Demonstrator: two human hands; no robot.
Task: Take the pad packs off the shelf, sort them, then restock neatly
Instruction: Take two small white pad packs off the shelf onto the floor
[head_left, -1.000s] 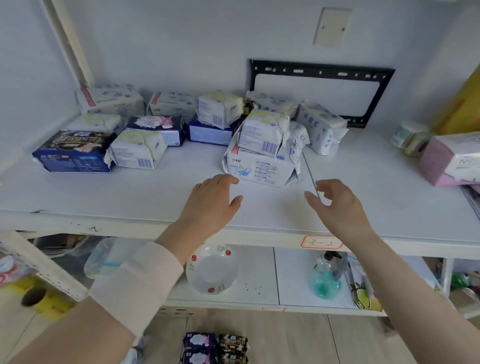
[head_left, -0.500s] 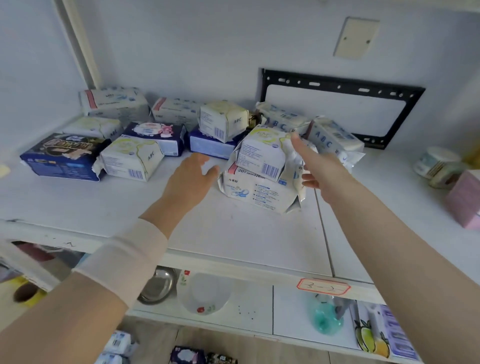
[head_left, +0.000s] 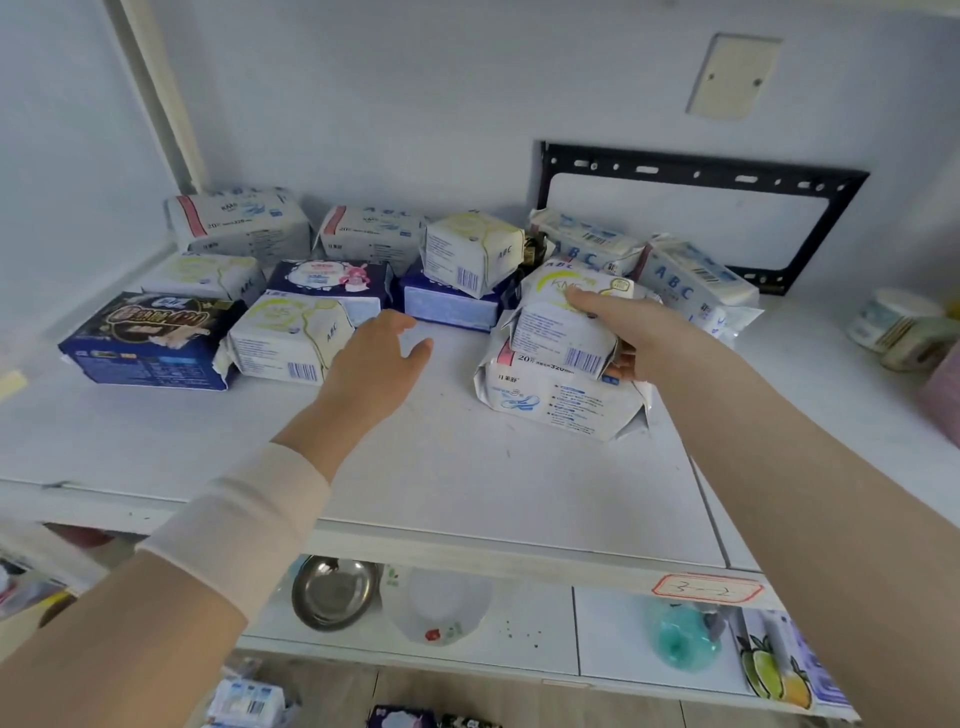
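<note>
Top pack (head_left: 558, 325): white with yellow-green print, lying on a larger white pack (head_left: 550, 400), right of centre on the shelf (head_left: 467, 483).
Right hand (head_left: 641, 335): fingers (head_left: 584, 303) curled over the top pack's right end and holding it. Whether it is lifted clear of the lower pack, cannot tell.
Left hand (head_left: 376, 364): fingers loose and spread, holding nothing, over bare shelf just beside another yellow-print pack (head_left: 291, 338).
Handling (judged): light, soft padded contents in thin glossy film. It dents under pressure and is likely slippery.
Hold (judged): across the body, fingers above and thumb below. The crimped end flaps look too flimsy to grip.
Risk (judged): the lower pack may drag along.
Other stock: dark blue pack (head_left: 150, 340) at far left, more packs along the back wall, some stacked.
</note>
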